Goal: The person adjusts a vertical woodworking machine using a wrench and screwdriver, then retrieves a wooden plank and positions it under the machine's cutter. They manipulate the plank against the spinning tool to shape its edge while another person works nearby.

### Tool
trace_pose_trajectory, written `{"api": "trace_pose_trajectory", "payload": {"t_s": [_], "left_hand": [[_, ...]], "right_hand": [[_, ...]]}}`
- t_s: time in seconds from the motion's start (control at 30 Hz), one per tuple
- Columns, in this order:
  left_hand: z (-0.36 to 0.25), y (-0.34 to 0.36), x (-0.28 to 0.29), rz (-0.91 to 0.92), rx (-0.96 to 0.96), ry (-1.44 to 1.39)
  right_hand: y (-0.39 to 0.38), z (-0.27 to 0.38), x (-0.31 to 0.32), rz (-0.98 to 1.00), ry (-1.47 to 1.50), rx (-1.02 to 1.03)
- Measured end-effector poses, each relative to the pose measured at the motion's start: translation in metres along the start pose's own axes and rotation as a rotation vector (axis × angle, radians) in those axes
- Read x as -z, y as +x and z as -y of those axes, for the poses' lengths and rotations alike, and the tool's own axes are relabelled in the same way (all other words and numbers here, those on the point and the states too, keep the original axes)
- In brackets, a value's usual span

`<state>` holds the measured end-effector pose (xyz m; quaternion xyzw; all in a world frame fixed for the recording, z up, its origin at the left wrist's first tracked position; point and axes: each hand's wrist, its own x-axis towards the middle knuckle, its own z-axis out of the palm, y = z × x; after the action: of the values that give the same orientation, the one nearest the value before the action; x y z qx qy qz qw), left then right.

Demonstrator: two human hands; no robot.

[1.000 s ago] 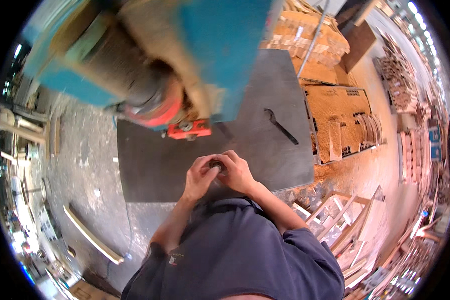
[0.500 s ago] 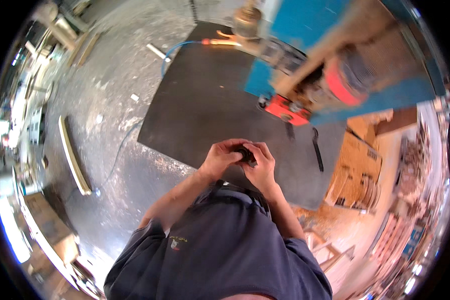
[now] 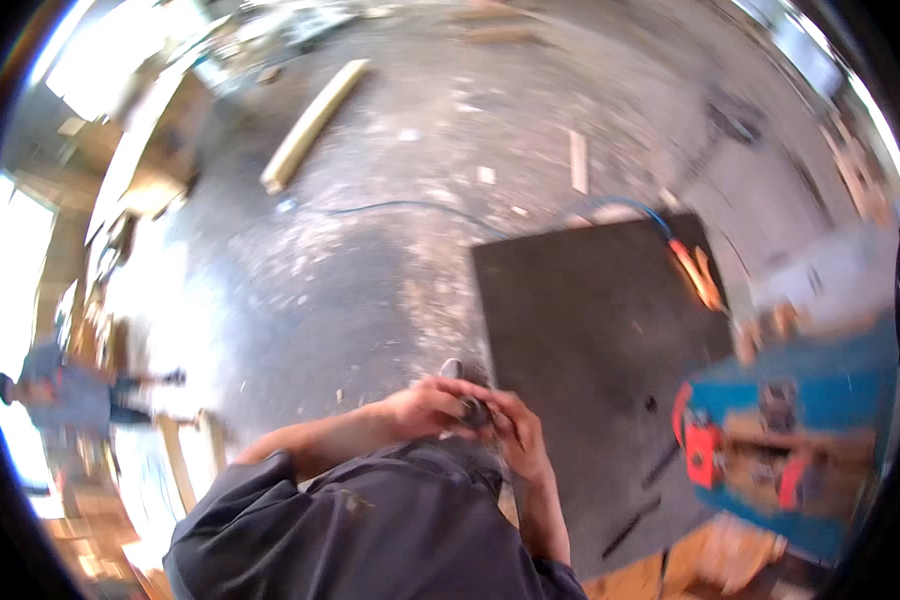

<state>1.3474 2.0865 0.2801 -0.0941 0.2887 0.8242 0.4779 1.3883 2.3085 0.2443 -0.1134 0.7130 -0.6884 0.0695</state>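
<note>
In front of my body, both hands meet around a small dark round part with a metallic look; motion blur hides its exact kind. My left hand grips it from the left, fingers curled. Thumb and fingers of my right hand close on its other side. Beneath and to the right lies a dark flat tabletop. On it are a long dark tool like a wrench, a shorter dark bar and a small black round piece.
A blue machine with a red block stands at the right. An orange air gun on a blue hose lies at the table's far corner. Far left, a wooden beam rests on the floor; another person stands at left.
My view has swung left, so the table and machine now sit farther right and the person at left shows. Both hands still hold the dark round part together.
</note>
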Motion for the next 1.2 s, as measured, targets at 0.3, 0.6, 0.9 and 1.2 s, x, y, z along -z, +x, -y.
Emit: {"api": "trace_pose_trajectory", "payload": {"t_s": [0.3, 0.6, 0.9, 1.2], "left_hand": [[-0.023, -0.101, 0.01, 0.229, -0.191, -0.174], [-0.043, -0.22, 0.099, 0.07, -0.525, -0.234], [-0.045, -0.317, 0.14, 0.001, -0.941, -0.568], [-0.089, -0.311, 0.154, -0.177, -1.104, -0.791]], "right_hand": [[0.053, 0.047, -0.07, 0.643, 0.218, -0.405], [0.129, -0.002, -0.212, 0.632, 0.275, -0.332], [0.208, 0.095, -0.366, 1.22, 0.049, -0.73], [0.317, 0.071, -0.414, 1.684, -0.122, -0.681]]}}
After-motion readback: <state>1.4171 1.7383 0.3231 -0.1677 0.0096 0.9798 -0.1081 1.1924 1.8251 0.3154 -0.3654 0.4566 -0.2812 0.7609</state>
